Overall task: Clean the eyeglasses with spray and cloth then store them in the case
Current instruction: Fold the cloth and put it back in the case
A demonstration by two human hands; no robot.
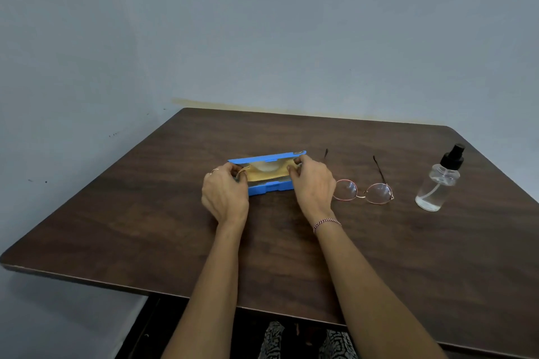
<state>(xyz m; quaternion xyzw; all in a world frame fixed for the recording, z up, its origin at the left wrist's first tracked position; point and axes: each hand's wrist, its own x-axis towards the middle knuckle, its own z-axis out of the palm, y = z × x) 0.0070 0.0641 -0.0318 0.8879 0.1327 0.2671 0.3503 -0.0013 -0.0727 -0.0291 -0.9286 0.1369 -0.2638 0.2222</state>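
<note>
A blue glasses case [267, 187] lies open in the middle of the dark wooden table [145, 207], its lid tilted up at the back. A yellow cloth [267, 173] lies inside it. My left hand [224, 195] pinches the cloth's left end at the case's left side. My right hand [313, 183] pinches the cloth's right end at the case's right side. Round thin-framed eyeglasses [363, 192] rest on the table just right of my right hand, temples unfolded and pointing away. A clear spray bottle [437, 183] with a black nozzle stands further right.
A pale blue wall stands behind the table. The table's near edge runs across the bottom, with my patterned clothing below it. Its left edge drops off to the floor.
</note>
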